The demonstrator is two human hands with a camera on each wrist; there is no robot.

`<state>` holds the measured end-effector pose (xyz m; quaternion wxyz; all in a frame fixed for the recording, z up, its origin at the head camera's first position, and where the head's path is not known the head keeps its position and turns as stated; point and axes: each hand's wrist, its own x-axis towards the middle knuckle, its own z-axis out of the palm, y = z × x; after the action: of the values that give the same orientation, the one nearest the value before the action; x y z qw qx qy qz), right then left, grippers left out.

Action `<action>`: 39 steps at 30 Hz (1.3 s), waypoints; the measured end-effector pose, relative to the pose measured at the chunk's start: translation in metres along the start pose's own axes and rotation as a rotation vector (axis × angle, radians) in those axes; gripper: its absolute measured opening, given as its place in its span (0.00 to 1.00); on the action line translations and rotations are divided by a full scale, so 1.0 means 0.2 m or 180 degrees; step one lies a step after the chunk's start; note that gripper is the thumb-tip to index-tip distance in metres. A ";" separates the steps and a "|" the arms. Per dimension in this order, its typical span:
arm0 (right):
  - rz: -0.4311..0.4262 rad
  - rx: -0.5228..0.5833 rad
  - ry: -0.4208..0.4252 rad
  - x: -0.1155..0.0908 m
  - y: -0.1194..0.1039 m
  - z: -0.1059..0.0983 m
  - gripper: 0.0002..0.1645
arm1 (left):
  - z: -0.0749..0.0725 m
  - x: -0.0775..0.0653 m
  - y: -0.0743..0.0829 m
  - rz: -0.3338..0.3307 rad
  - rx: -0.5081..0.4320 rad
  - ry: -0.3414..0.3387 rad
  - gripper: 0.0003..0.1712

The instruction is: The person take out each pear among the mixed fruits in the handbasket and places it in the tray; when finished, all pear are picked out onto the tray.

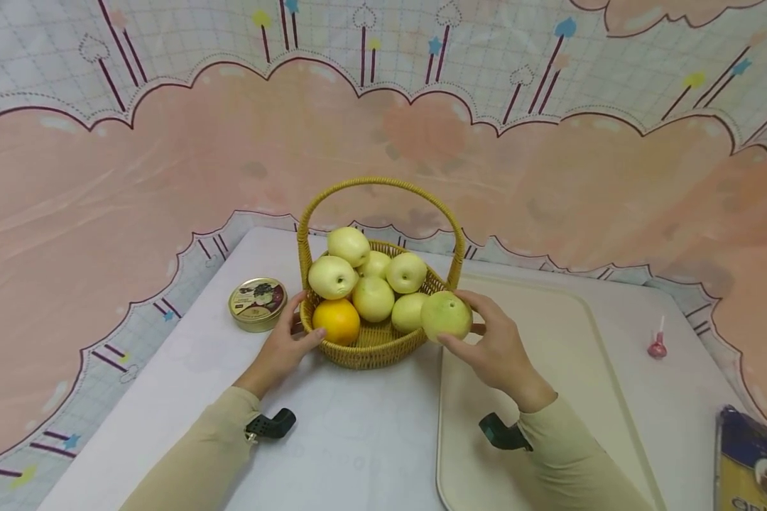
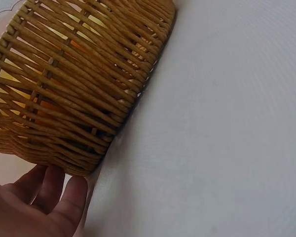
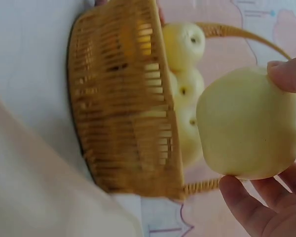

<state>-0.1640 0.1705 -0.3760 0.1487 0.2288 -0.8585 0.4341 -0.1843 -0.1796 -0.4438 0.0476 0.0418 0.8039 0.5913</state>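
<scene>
A wicker basket [image 1: 371,355] with a tall arched handle stands on the table, holding several round pale-green pears [image 1: 373,298] and one orange [image 1: 336,322]. My left hand [image 1: 287,348] grips its left end, thumb over the rim beside the orange; in the left wrist view the fingers [image 2: 71,197] lie against the wicker outside. In my right hand [image 1: 501,348] is another round pale-green pear [image 3: 249,126], pinched between thumb and fingers. It is held at the basket's right rim, overlapping a pear inside in the head view.
A round gold tin [image 1: 258,304] sits left of the basket. On the right lies a large cream tray [image 1: 550,426], partly under my right arm. Farther right are a red lollipop [image 1: 657,346] and a blue-and-yellow packet [image 1: 751,461]. A patterned cloth [image 1: 383,156] hangs behind.
</scene>
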 end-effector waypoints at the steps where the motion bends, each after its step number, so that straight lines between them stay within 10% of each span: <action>1: 0.0038 -0.0003 0.0018 0.00 0.01 -0.01 0.40 | 0.00 0.00 0.00 0.0007 -0.0009 0.0007 0.49; 21: 0.0926 -0.0182 0.0096 0.03 0.30 -0.17 0.40 | -0.01 0.01 -0.01 0.0020 0.0005 -0.0016 0.50; 39: 0.1177 -0.0317 0.0127 0.13 0.50 -0.18 0.40 | 0.00 -0.01 -0.02 -0.0004 0.0034 0.0002 0.48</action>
<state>-0.2366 0.2433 -0.4107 0.0946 0.0509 -0.9032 0.4155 -0.1833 -0.1816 -0.4465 0.0475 0.0413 0.8072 0.5870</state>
